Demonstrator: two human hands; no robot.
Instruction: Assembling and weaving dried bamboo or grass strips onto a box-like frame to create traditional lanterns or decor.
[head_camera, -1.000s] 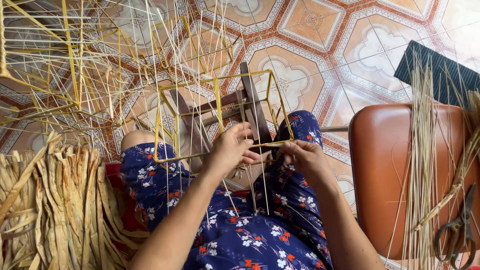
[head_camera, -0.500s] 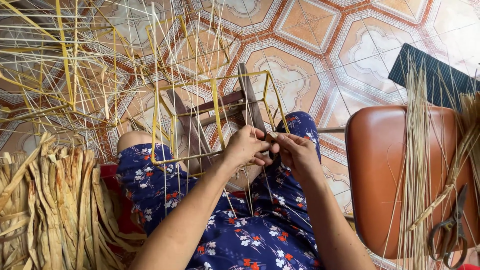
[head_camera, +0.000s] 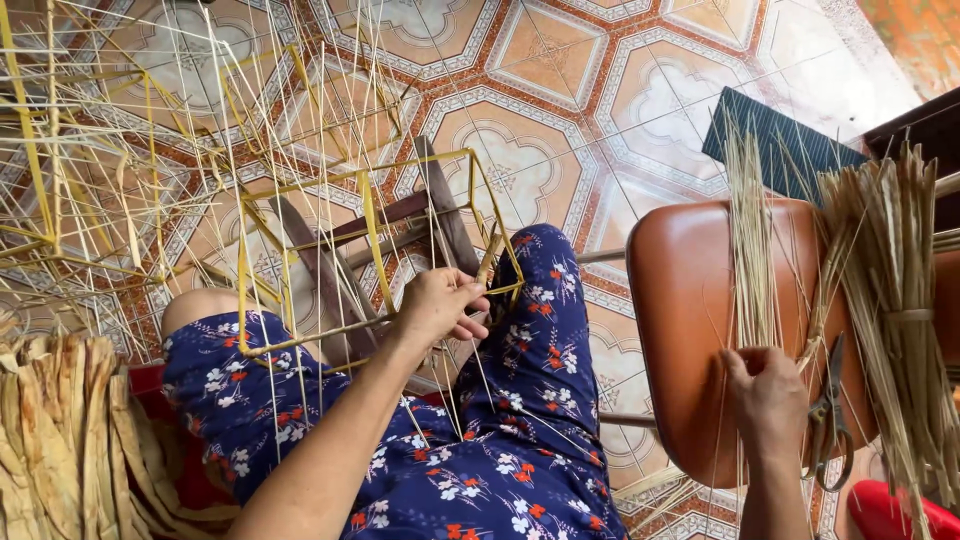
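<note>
Item: yellow wire frame (head_camera: 300, 255), box-shaped, resting on my lap over the blue floral trousers (head_camera: 520, 440). My left hand (head_camera: 435, 305) sits at its near right corner, fingers curled together and pinched on the frame's edge, where thin pale straws (head_camera: 450, 380) hang down across my knees.

Item: bundle of thin reed stalks (head_camera: 750, 240), lying lengthwise on the brown leather stool seat (head_camera: 680, 320) to my right. My right hand (head_camera: 768, 395) rests on the lower ends of these stalks, fingers bent over them; whether they are clamped I cannot tell.

Item: scissors (head_camera: 828, 420), just beside my right hand on the seat.

Item: thicker bound sheaf of dried grass (head_camera: 895, 300), at the stool's far right edge.

Item: heap of broad dried leaf strips (head_camera: 60, 440), at my left.

Item: further yellow frames with straws (head_camera: 90, 150), on the patterned tile floor (head_camera: 560, 90) ahead.
</note>
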